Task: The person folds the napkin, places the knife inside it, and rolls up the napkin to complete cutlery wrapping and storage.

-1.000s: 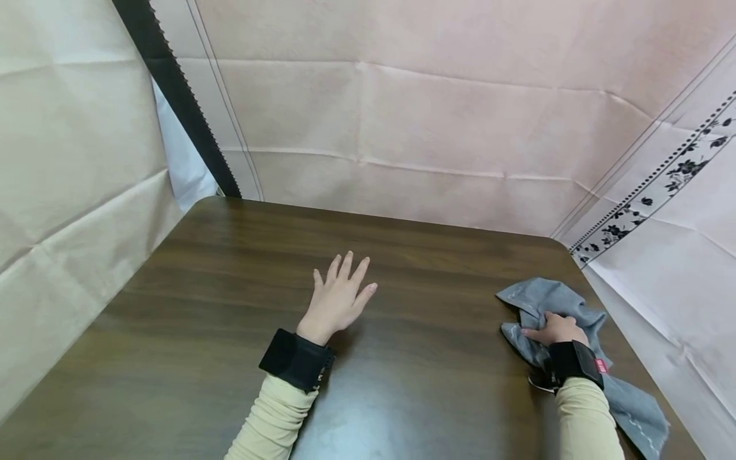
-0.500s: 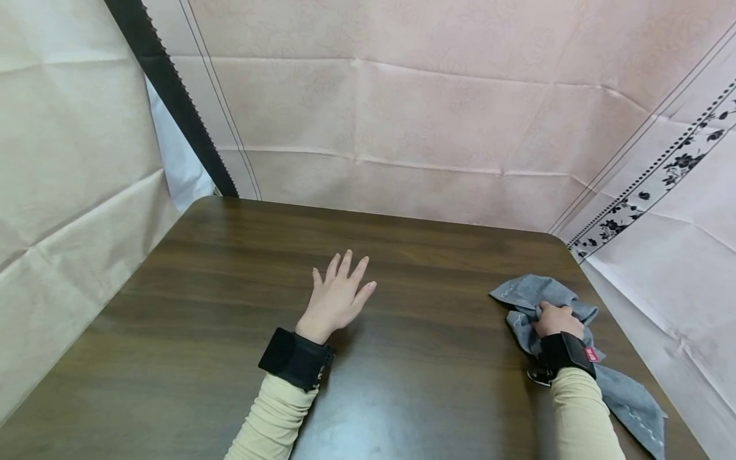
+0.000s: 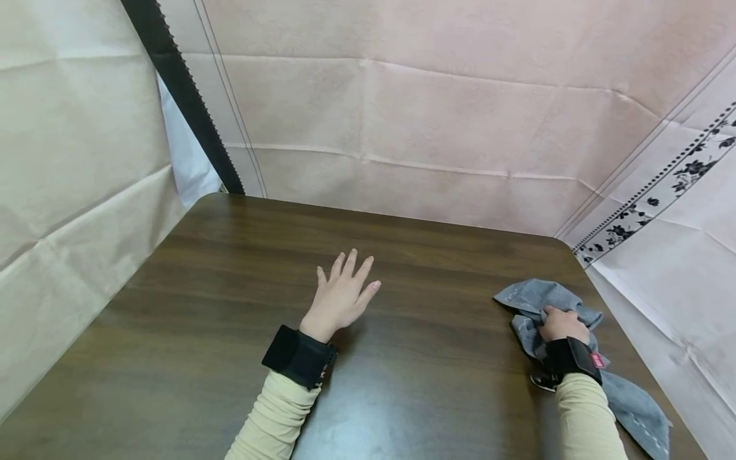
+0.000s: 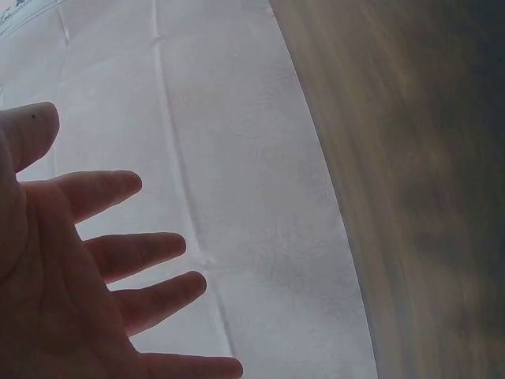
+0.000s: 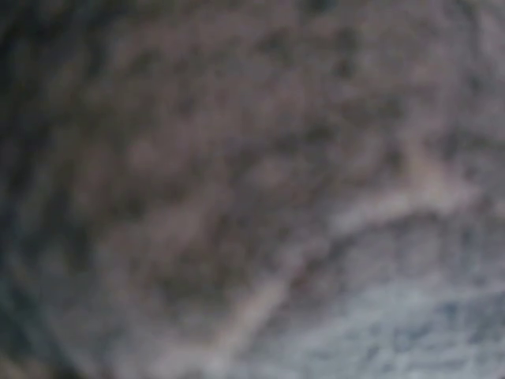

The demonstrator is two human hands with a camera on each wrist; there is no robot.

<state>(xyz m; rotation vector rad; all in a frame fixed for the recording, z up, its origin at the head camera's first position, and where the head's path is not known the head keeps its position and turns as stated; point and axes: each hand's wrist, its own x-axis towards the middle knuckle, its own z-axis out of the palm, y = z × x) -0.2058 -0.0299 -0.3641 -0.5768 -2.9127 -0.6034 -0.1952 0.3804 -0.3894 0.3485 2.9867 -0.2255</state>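
Observation:
A crumpled blue-grey denim cloth (image 3: 635, 409) with pale stitching lies along the right side of the brown table. My right hand (image 3: 563, 324) grips a bunched part of it, its fingers curled down into the folds and partly hidden. Blurred fabric (image 5: 371, 332) fills the right wrist view at very close range. Over the middle of the table my left hand (image 3: 338, 297) is spread palm down, holding nothing. The left wrist view shows its straight, parted fingers (image 4: 150, 304).
The wood-grain table (image 3: 230, 287) has rounded far corners. A creased pale pink sheet (image 3: 402, 121) hangs behind it, and a cream sheet (image 3: 75, 211) hangs on the left. White sheeting with a black floral border (image 3: 638, 214) runs along the right edge.
The right hand's thumb and fingers have curled in and gathered the cloth, which has bunched up under them. My left hand has stayed in place; the head view shifts slightly.

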